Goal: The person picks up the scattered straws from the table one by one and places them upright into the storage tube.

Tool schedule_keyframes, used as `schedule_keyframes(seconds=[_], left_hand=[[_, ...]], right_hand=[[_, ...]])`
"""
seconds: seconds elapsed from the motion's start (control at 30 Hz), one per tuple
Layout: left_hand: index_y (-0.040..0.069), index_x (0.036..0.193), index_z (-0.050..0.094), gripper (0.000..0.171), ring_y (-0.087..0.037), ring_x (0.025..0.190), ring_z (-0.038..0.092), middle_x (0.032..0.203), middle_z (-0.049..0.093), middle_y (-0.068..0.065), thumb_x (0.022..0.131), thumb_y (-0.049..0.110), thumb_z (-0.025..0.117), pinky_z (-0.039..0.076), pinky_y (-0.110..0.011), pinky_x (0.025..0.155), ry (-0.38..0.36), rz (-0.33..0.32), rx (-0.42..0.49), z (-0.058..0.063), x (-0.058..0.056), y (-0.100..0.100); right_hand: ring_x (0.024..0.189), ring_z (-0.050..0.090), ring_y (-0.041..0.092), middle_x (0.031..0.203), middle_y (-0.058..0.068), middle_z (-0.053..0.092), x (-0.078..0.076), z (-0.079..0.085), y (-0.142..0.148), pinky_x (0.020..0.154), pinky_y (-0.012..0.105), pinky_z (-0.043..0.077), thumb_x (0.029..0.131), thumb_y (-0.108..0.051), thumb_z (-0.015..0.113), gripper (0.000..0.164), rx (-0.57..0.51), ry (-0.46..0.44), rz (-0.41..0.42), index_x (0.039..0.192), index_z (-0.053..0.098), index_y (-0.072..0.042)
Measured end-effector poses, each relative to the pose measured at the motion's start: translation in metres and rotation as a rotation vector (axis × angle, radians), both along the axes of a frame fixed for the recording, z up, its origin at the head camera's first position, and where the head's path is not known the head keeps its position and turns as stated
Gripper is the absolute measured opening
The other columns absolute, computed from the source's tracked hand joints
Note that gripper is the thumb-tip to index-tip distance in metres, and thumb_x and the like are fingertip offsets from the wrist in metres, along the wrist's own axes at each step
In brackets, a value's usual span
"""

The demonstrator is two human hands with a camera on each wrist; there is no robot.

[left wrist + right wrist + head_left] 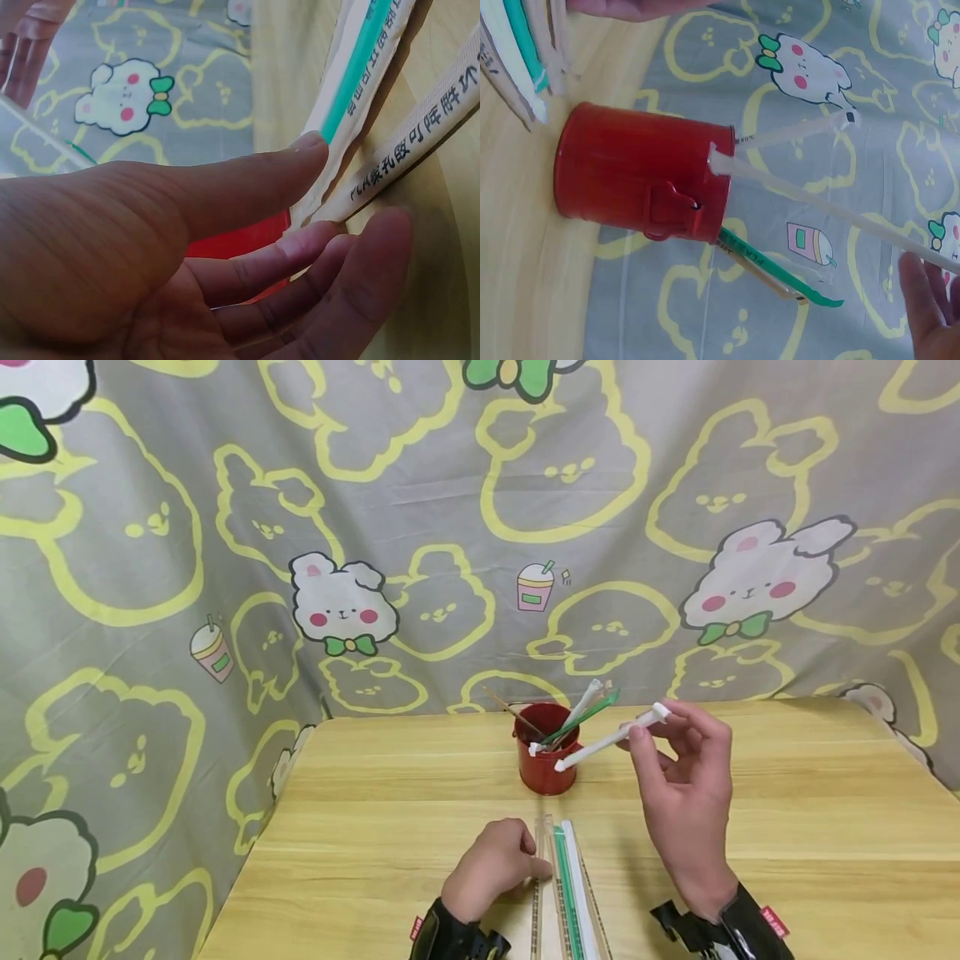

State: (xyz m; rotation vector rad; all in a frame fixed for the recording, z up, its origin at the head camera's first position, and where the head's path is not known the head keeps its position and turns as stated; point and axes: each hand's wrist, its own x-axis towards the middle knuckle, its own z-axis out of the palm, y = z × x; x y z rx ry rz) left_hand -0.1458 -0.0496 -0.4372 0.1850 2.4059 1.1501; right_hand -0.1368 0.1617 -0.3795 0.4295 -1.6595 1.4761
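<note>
Between thumb and fingers, my right hand [690, 802] pinches a white wrapped straw [603, 746] near its upper end. The straw slants down to the left, and its lower end overlaps a red bucket [546, 775] in the head view. My left hand [495, 867] is low beside a row of wrapped straws, closest to the leftmost paper-wrapped straw [536, 910]. In the left wrist view its thumb and fingers stand apart, their tips close to the straws' ends. A green straw [572, 902] and a white straw [585, 897] lie alongside.
The small bucket, with a wire handle [658, 214], stands near the back of the wooden table [390, 785]. Several straws lean out of it, among them a green straw [592, 717]. A grey cartoon-printed curtain [435, 510] hangs behind and to the left.
</note>
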Motion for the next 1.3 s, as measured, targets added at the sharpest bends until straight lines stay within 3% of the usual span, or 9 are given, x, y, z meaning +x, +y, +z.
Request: schedule_keyframes(seconds=[0.23, 0.37, 0.5, 0.63, 0.77, 0.87, 0.93, 1.13, 1.3], left_hand=[[0.006, 0.079, 0.059, 0.031, -0.016, 0.049, 0.056, 0.072, 0.057, -0.003, 0.087, 0.006, 0.088, 0.038, -0.026, 0.052, 0.027, 0.009, -0.007, -0.003, 0.003, 0.005], [0.006, 0.074, 0.059, 0.032, -0.014, 0.049, 0.053, 0.068, 0.056, -0.002, 0.086, 0.005, 0.089, 0.037, -0.026, 0.050, 0.036, 0.013, -0.031, -0.004, 0.004, 0.007], [0.006, 0.071, 0.057, 0.035, -0.013, 0.047, 0.051, 0.064, 0.054, -0.001, 0.085, 0.004, 0.089, 0.036, -0.026, 0.049, 0.044, 0.018, -0.044, -0.006, 0.004, 0.009], [0.006, 0.072, 0.058, 0.035, -0.015, 0.047, 0.054, 0.065, 0.056, -0.003, 0.083, 0.003, 0.091, 0.038, -0.026, 0.050, 0.058, 0.017, -0.051, -0.011, 0.002, 0.010], [0.010, 0.068, 0.056, 0.035, -0.014, 0.044, 0.056, 0.064, 0.056, -0.002, 0.082, -0.001, 0.087, 0.042, -0.026, 0.048, 0.056, 0.004, -0.097, -0.032, -0.006, 0.010], [0.014, 0.062, 0.050, 0.040, -0.011, 0.039, 0.055, 0.059, 0.052, 0.001, 0.081, -0.003, 0.080, 0.043, -0.025, 0.043, 0.048, 0.013, -0.130, -0.053, -0.014, 0.010], [0.015, 0.059, 0.044, 0.044, -0.012, 0.037, 0.054, 0.056, 0.049, 0.000, 0.080, -0.007, 0.077, 0.043, -0.026, 0.039, 0.075, 0.025, -0.125, -0.054, -0.014, 0.011], [0.015, 0.055, 0.035, 0.050, -0.012, 0.034, 0.050, 0.045, 0.040, 0.003, 0.076, -0.012, 0.071, 0.037, -0.026, 0.037, 0.129, 0.037, -0.127, -0.031, -0.003, 0.012], [0.015, 0.058, 0.040, 0.042, -0.016, 0.039, 0.048, 0.049, 0.040, 0.004, 0.074, -0.004, 0.074, 0.034, -0.027, 0.039, 0.119, 0.017, -0.169, -0.053, -0.013, 0.011]], right_hand=[[0.108, 0.067, 0.028, 0.117, 0.016, 0.059, -0.014, -0.005, -0.007, 0.092, 0.029, 0.059, 0.098, 0.019, 0.057, 0.044, -0.161, 0.148, 0.056, 0.136, 0.035, 0.019], [0.111, 0.067, 0.027, 0.121, 0.015, 0.059, -0.019, -0.007, -0.014, 0.092, 0.029, 0.059, 0.097, 0.020, 0.058, 0.043, -0.133, 0.135, 0.031, 0.136, 0.039, 0.018], [0.111, 0.067, 0.021, 0.127, 0.016, 0.060, -0.021, -0.011, -0.014, 0.088, 0.023, 0.058, 0.098, 0.018, 0.062, 0.047, 0.006, 0.002, -0.049, 0.142, 0.049, 0.008], [0.105, 0.069, 0.017, 0.124, 0.012, 0.062, -0.026, -0.021, -0.009, 0.083, 0.018, 0.058, 0.103, 0.005, 0.065, 0.042, 0.150, -0.221, -0.089, 0.143, 0.057, -0.004], [0.104, 0.070, 0.021, 0.119, 0.008, 0.063, -0.030, -0.028, -0.005, 0.078, 0.022, 0.059, 0.108, -0.007, 0.060, 0.043, 0.267, -0.491, -0.047, 0.150, 0.050, -0.010], [0.105, 0.072, 0.028, 0.119, 0.012, 0.066, -0.030, -0.030, -0.004, 0.077, 0.029, 0.059, 0.109, -0.008, 0.057, 0.051, 0.278, -0.619, 0.002, 0.155, 0.038, -0.010], [0.103, 0.073, 0.029, 0.118, 0.015, 0.067, -0.030, -0.029, -0.004, 0.076, 0.032, 0.060, 0.109, -0.008, 0.056, 0.051, 0.255, -0.656, 0.025, 0.155, 0.034, -0.009], [0.094, 0.071, 0.025, 0.116, 0.016, 0.064, -0.029, -0.026, -0.001, 0.077, 0.029, 0.061, 0.109, -0.007, 0.055, 0.044, 0.212, -0.714, 0.059, 0.148, 0.034, -0.008], [0.093, 0.071, 0.025, 0.117, 0.016, 0.062, -0.028, -0.025, 0.007, 0.079, 0.031, 0.061, 0.109, -0.007, 0.053, 0.045, 0.229, -0.751, 0.067, 0.149, 0.033, -0.007]])
